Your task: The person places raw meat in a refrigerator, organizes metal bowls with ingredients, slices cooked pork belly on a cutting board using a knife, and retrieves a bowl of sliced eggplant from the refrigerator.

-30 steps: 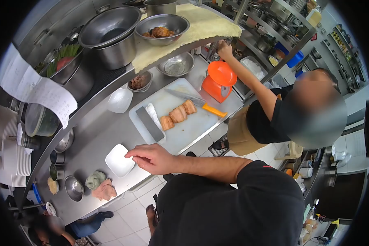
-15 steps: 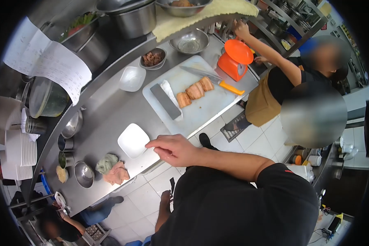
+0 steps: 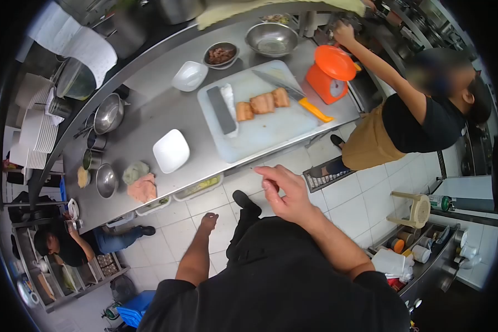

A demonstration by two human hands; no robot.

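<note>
My right hand (image 3: pixel 285 193) hovers over the floor in front of the counter, fingers loosely bent, thumb and forefinger apart, holding nothing. My left hand (image 3: pixel 208 222) hangs lower by my side with curled fingers and nothing visible in it. On the steel counter, the square white bowl (image 3: pixel 171 151) sits near the front edge, apart from both hands. The white cutting board (image 3: pixel 271 133) bears several browned meat pieces (image 3: pixel 262 103), a knife (image 3: pixel 314 109) with a yellow handle, and a dark grey flat block (image 3: pixel 221 110) on a white cloth (image 3: pixel 233 119).
An orange scale (image 3: pixel 329 83) stands right of the board. Behind it are a steel bowl (image 3: pixel 271 39), a bowl of dark meat pieces (image 3: pixel 221 56) and another white bowl (image 3: pixel 190 76). Pink cloth (image 3: pixel 143 188) lies left. A co-worker (image 3: pixel 382 127) stands right; another person (image 3: pixel 66 246) is lower left.
My right hand has drawn away from the white bowl's edge, to the right and off the counter. My left hand has come into view. The camera view has shifted.
</note>
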